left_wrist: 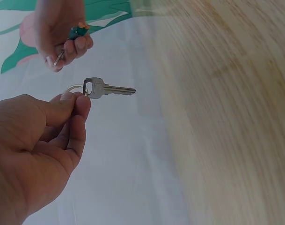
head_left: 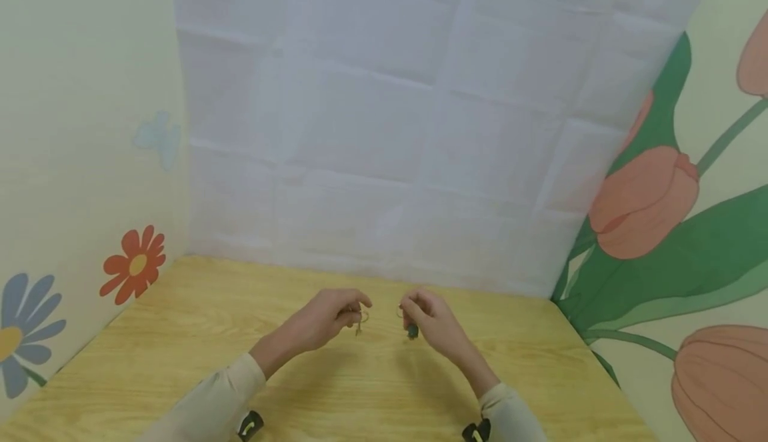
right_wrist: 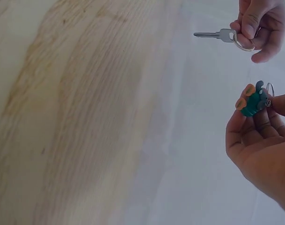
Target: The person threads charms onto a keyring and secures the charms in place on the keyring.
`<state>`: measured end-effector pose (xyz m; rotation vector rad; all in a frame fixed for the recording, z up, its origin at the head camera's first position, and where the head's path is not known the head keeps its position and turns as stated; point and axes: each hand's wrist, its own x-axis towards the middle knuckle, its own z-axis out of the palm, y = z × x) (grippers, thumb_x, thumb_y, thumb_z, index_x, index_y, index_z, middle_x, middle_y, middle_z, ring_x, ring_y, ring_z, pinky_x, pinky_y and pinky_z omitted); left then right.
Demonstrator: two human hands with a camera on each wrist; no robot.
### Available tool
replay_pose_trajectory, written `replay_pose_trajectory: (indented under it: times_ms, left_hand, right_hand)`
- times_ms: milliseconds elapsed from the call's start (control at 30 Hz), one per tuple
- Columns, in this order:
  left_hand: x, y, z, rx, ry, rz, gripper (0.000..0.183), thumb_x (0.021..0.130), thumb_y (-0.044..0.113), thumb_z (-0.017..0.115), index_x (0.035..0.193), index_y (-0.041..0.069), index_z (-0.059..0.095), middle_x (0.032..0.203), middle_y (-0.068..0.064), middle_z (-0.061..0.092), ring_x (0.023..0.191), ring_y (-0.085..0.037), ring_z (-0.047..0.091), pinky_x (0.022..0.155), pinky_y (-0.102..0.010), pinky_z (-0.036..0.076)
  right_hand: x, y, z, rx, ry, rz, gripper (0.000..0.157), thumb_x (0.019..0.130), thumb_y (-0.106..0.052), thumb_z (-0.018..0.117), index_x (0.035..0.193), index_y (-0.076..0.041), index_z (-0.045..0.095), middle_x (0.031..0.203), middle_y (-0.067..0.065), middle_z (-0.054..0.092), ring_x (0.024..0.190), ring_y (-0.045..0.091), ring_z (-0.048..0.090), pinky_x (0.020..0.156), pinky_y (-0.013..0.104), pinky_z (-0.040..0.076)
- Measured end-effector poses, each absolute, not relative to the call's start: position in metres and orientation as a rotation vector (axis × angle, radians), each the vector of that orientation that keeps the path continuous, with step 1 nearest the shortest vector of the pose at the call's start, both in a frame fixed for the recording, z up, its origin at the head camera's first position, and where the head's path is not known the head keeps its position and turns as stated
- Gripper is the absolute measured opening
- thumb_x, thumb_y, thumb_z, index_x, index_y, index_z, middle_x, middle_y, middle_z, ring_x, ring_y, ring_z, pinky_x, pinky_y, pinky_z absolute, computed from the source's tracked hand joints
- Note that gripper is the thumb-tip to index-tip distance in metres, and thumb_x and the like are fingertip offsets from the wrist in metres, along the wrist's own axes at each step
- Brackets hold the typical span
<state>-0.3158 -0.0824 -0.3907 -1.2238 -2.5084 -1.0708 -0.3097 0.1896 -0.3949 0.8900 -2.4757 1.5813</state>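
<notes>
Between thumb and fingertips my left hand (left_wrist: pixel 44 145) pinches a metal key ring (left_wrist: pixel 75 87), from which a silver key (left_wrist: pixel 107 89) sticks out. My right hand (right_wrist: pixel 264 140) holds a small teal and orange figurine keychain (right_wrist: pixel 252 101) by its fittings, the figurine lying against the curled fingers. A thin metal ring (right_wrist: pixel 270 89) rises above the right thumb. In the head view both hands hover over the table, the left hand (head_left: pixel 330 315) and right hand (head_left: pixel 433 322) a short gap apart, with the key and figurine hanging below the fingers.
A wood-grain table (head_left: pixel 372 389) lies beneath the hands. Behind it hangs a creased white sheet (head_left: pixel 360 129). Flower-painted panels stand on both sides, with a red flower (head_left: pixel 137 265) at left and pink tulips (head_left: pixel 648 202) at right.
</notes>
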Motion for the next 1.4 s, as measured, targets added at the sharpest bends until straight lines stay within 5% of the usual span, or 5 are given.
replay_pose_trajectory:
  times_ms: [433, 867, 1133, 1400]
  left_hand:
    - [-0.31, -0.079, -0.388, -1.103, -2.433, -1.101, 0.013, 0.098, 0.006, 0.069, 0.11, 0.01, 0.072, 0.094, 0.007, 0.07, 0.081, -0.005, 0.064, 0.072, -0.028, 0.055]
    - [-0.298, -0.073, -0.374, -1.013, -2.416, -1.242, 0.013, 0.101, 0.011, 0.067, 0.113, 0.011, 0.072, 0.097, 0.005, 0.072, 0.078, -0.003, 0.066, 0.072, -0.029, 0.055]
    - [-0.289, -0.069, -0.367, -1.046, -2.424, -1.37, 0.017, 0.099, 0.003, 0.066, 0.115, 0.005, 0.072, 0.098, -0.002, 0.073, 0.08, -0.011, 0.07, 0.074, -0.03, 0.057]
    - [-0.286, -0.067, -0.365, -0.903, -2.468, -1.629, 0.017, 0.096, 0.013, 0.073, 0.112, 0.007, 0.076, 0.099, 0.003, 0.074, 0.09, -0.014, 0.07, 0.077, -0.038, 0.058]
  right_hand:
    - [-0.306, 0.181, -0.396, 0.854, -2.478, 1.617, 0.027, 0.109, -0.027, 0.052, 0.11, -0.002, 0.063, 0.081, 0.015, 0.064, 0.068, 0.024, 0.062, 0.06, 0.04, 0.055]
    - [-0.292, 0.171, -0.385, 0.987, -2.4, 1.666, 0.025, 0.106, -0.023, 0.059, 0.105, 0.002, 0.061, 0.079, 0.013, 0.067, 0.063, 0.026, 0.062, 0.058, 0.049, 0.055]
    - [-0.287, 0.168, -0.379, 0.981, -2.308, 1.766, 0.023, 0.106, -0.019, 0.06, 0.1, 0.003, 0.06, 0.084, 0.028, 0.064, 0.065, 0.025, 0.063, 0.055, 0.035, 0.054]
    - [-0.285, 0.164, -0.379, 0.993, -2.259, 1.757, 0.018, 0.105, -0.016, 0.061, 0.098, 0.0, 0.062, 0.081, 0.024, 0.064, 0.063, 0.021, 0.061, 0.054, 0.034, 0.053]
